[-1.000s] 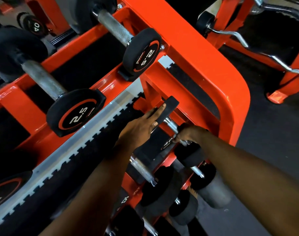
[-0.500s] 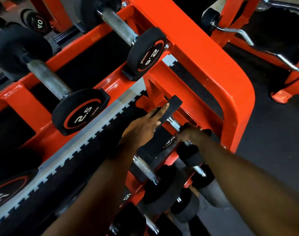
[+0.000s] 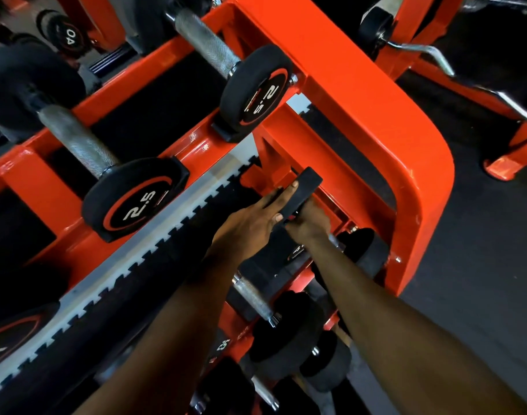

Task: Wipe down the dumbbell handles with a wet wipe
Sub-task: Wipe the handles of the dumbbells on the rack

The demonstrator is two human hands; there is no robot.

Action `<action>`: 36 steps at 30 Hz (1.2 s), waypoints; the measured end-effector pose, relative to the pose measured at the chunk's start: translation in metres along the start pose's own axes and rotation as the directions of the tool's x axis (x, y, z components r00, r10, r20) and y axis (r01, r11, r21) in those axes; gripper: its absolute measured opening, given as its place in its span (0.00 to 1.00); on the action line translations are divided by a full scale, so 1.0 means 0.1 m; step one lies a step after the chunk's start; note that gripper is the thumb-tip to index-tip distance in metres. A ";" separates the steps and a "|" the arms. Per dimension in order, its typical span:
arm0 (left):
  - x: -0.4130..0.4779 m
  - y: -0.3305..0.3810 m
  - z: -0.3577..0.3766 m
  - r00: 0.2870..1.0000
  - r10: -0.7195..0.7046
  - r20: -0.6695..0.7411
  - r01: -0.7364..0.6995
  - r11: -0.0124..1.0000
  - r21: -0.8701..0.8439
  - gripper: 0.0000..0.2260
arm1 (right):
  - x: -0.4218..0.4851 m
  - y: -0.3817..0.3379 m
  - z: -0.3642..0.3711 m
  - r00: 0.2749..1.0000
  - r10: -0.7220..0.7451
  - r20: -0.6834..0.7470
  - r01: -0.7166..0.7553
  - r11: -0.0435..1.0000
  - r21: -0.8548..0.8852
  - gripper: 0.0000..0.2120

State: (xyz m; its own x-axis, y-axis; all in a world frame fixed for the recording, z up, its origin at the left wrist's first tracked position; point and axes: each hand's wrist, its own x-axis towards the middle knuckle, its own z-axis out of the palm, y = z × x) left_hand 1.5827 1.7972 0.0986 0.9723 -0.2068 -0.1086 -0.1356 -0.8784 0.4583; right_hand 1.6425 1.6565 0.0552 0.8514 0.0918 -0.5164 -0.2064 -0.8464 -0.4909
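On the lower tier of the orange rack (image 3: 376,121) lies a small dumbbell; its far black head (image 3: 305,187) sticks up. My left hand (image 3: 253,217) rests on that head with straight fingers laid along its face and the thumb at its near edge. My right hand (image 3: 308,224) is curled round the dumbbell's handle just below that head, and it hides the handle. The near head (image 3: 367,253) shows to the right of my right wrist. No wet wipe is visible; whether one lies inside the right fist I cannot tell.
Two dumbbells marked 2.5 (image 3: 133,205) (image 3: 256,88) sit on the upper tier with knurled steel handles. Another dumbbell handle (image 3: 253,298) lies below my arms among several black heads. A curl bar (image 3: 436,55) rests at the top right. Black rubber floor (image 3: 481,280) lies to the right.
My right hand has slid up the handle from the near head to just under the far head. My left hand has stayed on the far head.
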 end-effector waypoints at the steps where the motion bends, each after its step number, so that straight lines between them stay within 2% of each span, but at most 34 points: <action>1: 0.00 0.00 0.00 1.000 -0.003 0.006 0.003 1.000 -0.001 0.33 | -0.13 0.05 0.07 0.995 -0.034 -0.090 0.026 0.996 -0.087 0.37; 3: 0.01 0.00 0.01 1.000 -0.007 0.008 0.006 1.000 0.006 0.32 | -0.42 0.17 0.23 0.964 -0.139 -0.226 0.091 0.974 -0.209 0.54; 5: 0.01 0.01 0.00 1.000 -0.014 0.004 0.014 1.000 0.007 0.32 | -0.47 0.21 0.34 0.959 -0.161 -0.233 0.099 0.961 -0.258 0.59; 6: 0.01 0.01 0.01 1.000 -0.011 0.001 0.011 1.000 0.007 0.32 | -0.42 0.16 0.31 0.964 -0.140 -0.226 0.077 0.961 -0.266 0.57; 8: 0.00 0.01 0.02 1.000 0.000 -0.005 0.000 1.000 0.018 0.32 | -0.16 0.03 0.14 0.977 -0.071 -0.202 0.026 0.976 -0.215 0.43; 10: 0.00 0.01 0.02 1.000 -0.009 -0.001 0.009 0.999 0.034 0.32 | 0.04 0.02 -0.05 0.998 -0.032 -0.055 0.024 0.990 -0.138 0.31; 13: -0.01 0.01 0.00 1.000 0.023 0.003 -0.024 0.999 0.036 0.32 | 0.06 0.25 -0.26 0.990 -0.032 0.140 0.039 0.998 -0.049 0.21; 15: 0.01 0.01 -0.01 1.000 0.017 -0.005 -0.017 0.999 0.046 0.31 | -0.02 0.42 -0.30 0.984 0.063 0.169 -0.041 0.991 -0.129 0.19; 17: 0.01 0.00 0.01 1.000 0.022 -0.019 -0.021 0.999 0.050 0.32 | -0.12 0.53 -0.24 0.983 0.155 0.100 -0.128 0.963 -0.237 0.22; 18: 0.00 0.00 0.02 0.999 0.034 -0.030 -0.032 0.997 0.068 0.32 | -0.12 0.50 -0.18 0.982 0.185 0.049 -0.169 0.959 -0.229 0.24; 20: 0.01 0.01 0.02 0.998 0.025 -0.057 -0.021 0.997 0.073 0.31 | -0.18 0.33 -0.05 0.959 0.282 -0.024 -0.283 0.952 -0.121 0.35; 22: 0.02 -0.01 0.06 0.998 0.026 -0.060 -0.021 0.997 0.080 0.31 | -0.25 0.17 0.10 0.954 0.259 -0.151 -0.271 0.960 -0.067 0.39; 25: 0.00 -0.01 0.05 0.996 0.034 -0.084 -0.025 0.995 0.098 0.31 | -0.36 0.18 0.16 0.931 0.128 -0.341 -0.141 0.990 -0.013 0.25; 27: -0.04 0.02 0.01 0.992 0.025 -0.126 -0.010 0.993 0.120 0.30 | -0.50 0.30 0.06 0.924 0.094 -0.370 -0.089 0.996 0.031 0.17; 29: -0.11 0.06 -0.02 0.982 -0.022 -0.187 0.036 0.997 0.069 0.27 | -0.63 0.35 -0.11 0.930 0.085 -0.358 -0.076 0.996 0.039 0.13; 31: -0.21 0.03 -0.10 0.976 -0.096 -0.193 0.091 0.995 -0.034 0.22 | -0.79 0.32 -0.25 0.924 0.068 -0.376 -0.043 0.996 0.074 0.12; 33: -0.40 -0.14 -0.17 0.987 -0.114 -0.116 0.104 0.991 -0.090 0.19 | -0.93 0.25 -0.27 0.918 0.063 -0.392 -0.007 0.990 0.142 0.15; 36: -0.75 -0.48 -0.21 0.988 -0.150 0.049 0.154 0.982 -0.111 0.21 | -1.17 0.11 -0.10 0.936 0.093 -0.341 0.007 0.960 0.281 0.17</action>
State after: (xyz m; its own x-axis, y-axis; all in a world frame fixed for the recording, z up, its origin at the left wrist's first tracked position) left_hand 1.5204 1.8635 0.1031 0.9713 -0.0939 -0.2188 0.0379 -0.8463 0.5314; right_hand 1.5459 1.6316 0.1172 0.9418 -0.1711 -0.2894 -0.3272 -0.6643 -0.6720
